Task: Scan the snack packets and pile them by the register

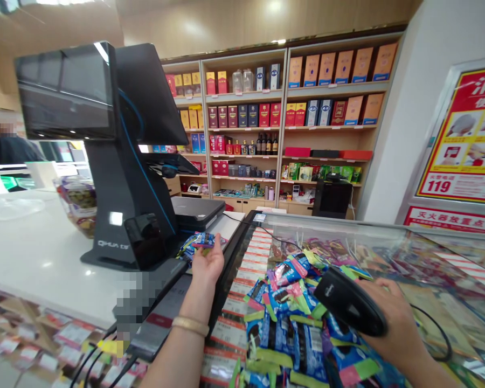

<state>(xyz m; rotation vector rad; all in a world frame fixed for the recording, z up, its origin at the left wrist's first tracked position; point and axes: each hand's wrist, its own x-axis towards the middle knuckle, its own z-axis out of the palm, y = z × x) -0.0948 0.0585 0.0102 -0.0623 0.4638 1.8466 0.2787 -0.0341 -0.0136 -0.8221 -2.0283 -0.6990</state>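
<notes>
With our right hand (392, 318) we grip a black barcode scanner (350, 302) over a heap of blue packets (281, 331) on the glass counter (424, 269). Our left hand (209, 264), palm up, is at similar packets (196, 242) beside the point-of-sale terminal (119, 215).

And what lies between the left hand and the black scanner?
In the head view, left to right: the dark counter edge, a strip of price labels, then part of the pile of blue packets.
</notes>
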